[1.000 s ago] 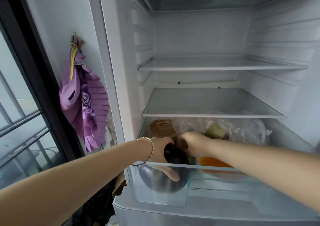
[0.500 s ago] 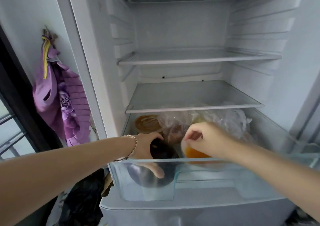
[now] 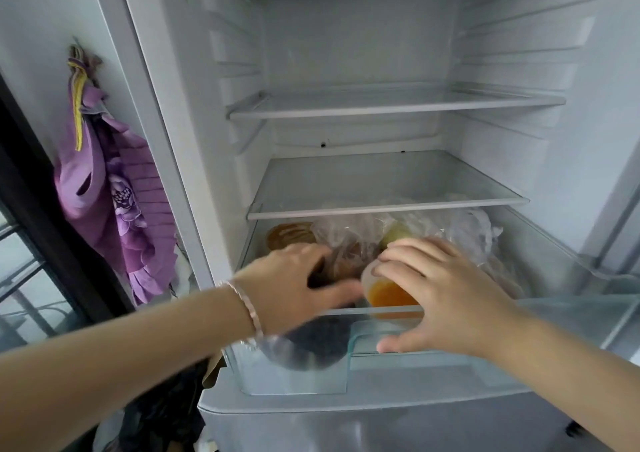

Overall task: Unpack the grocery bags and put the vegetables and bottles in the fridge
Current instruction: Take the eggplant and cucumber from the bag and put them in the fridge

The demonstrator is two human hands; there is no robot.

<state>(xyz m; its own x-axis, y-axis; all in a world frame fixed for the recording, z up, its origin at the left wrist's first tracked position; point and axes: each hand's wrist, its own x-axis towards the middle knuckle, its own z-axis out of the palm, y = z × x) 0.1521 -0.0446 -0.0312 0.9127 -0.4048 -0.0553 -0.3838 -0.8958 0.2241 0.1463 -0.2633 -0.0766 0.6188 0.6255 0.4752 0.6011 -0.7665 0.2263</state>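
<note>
Stowage, head view: left hand (image 3: 294,285) clasping a dark vegetable (image 3: 318,344) low in the pulled-out crisper drawer (image 3: 294,382), right hand (image 3: 446,296) curled over an orange-filled tub (image 3: 388,294) just beside it. Likely next: settle both, let go, withdraw without crushing the plastic-wrapped produce (image 3: 460,230) behind.

Blurred left hand (image 3: 294,280) half hides dark vegetable (image 3: 317,346).
</note>
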